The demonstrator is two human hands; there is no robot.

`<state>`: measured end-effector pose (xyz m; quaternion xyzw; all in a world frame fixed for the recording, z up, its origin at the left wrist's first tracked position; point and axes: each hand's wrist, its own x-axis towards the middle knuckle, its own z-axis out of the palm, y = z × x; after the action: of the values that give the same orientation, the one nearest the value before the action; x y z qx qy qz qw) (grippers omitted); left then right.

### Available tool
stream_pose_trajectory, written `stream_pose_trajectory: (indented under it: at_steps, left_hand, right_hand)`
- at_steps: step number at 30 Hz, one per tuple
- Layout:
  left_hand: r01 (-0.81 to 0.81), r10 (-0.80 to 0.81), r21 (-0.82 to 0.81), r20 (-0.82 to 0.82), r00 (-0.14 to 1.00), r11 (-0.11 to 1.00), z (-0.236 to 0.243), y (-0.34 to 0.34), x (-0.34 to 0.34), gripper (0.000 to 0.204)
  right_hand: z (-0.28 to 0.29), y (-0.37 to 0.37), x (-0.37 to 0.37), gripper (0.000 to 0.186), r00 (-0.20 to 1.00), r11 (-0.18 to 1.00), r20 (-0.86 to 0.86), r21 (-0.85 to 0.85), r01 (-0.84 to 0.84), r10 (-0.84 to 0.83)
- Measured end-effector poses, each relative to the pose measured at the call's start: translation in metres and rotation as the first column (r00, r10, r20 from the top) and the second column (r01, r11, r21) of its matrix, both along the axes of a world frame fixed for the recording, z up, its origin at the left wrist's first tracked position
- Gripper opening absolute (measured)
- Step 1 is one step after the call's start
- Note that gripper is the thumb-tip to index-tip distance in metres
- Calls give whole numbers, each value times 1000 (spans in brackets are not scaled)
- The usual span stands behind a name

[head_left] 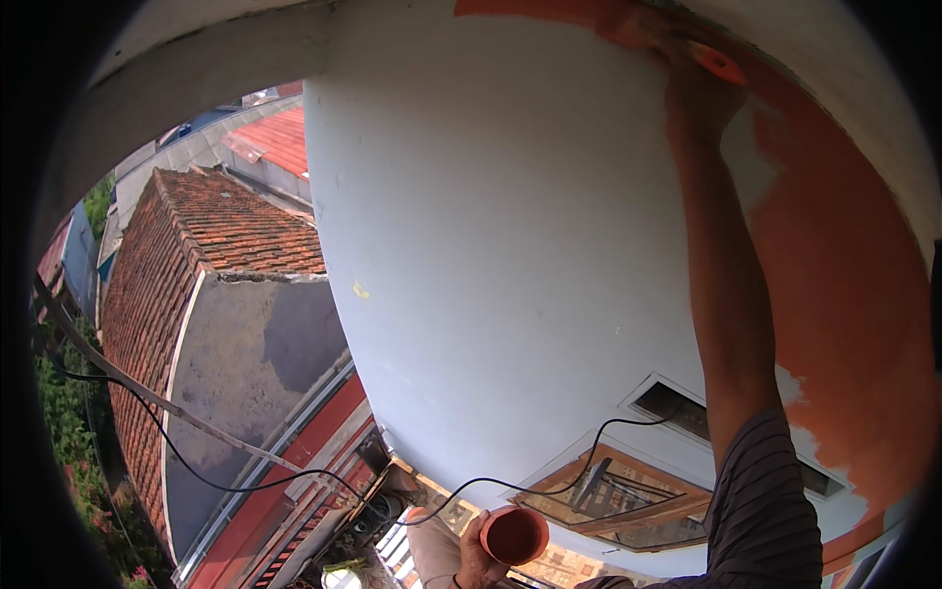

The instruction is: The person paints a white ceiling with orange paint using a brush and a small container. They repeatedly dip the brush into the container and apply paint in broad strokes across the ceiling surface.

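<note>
My right arm reaches up along the wall (510, 216). At its end my right hand (702, 93) is closed around a paintbrush (721, 65) with an orange handle, high up where the wall meets the ceiling. Its bristles are mostly hidden against the fresh orange-red paint (844, 265), which covers the right side and a strip along the top of the pale wall. Low in the view, my left hand (478, 557) grips a reddish round paint cup (515, 536) from its left side. The cup's opening faces up, and its inside looks orange-red.
A black cable (481, 481) sags across the lower view. Below the wall are a wooden-framed window (628, 501), a narrow dark vent (672, 407) and a cluttered lower level. At left lie a tiled roof (245, 231), a red railing (265, 510) and a pole (196, 422).
</note>
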<state>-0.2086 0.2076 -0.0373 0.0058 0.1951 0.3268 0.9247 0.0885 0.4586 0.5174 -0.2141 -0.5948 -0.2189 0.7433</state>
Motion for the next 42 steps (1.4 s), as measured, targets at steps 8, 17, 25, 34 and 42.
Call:
stream_pose_trajectory:
  at_steps: [8, 17, 25, 34, 42]
  left_hand:
    - [-82, 83, -38, 15, 996, 996, -3, -3, -1, 45]
    - [-27, 28, -16, 68, 997, 1000, -9, 1, 0, 56]
    - [-54, 58, -72, 66, 996, 996, -29, 2, -6, 60]
    - [-4, 4, -14, 22, 1000, 1000, -20, 9, -7, 61]
    - [-29, 29, -45, -16, 999, 999, -15, 10, -7, 59]
  right_hand:
    - [-14, -40, -5, 27, 953, 954, 62, -26, 298, -296]
    - [-45, -16, -70, 18, -47, 238, 470, 528, 815, -881]
    - [-68, -29, -65, 25, 215, 583, 705, 333, 741, -676]
    - [-89, -60, -38, 12, 997, 894, 8, -443, -68, 80]
    - [-136, -88, -19, 23, 826, 702, -487, -482, -524, 283]
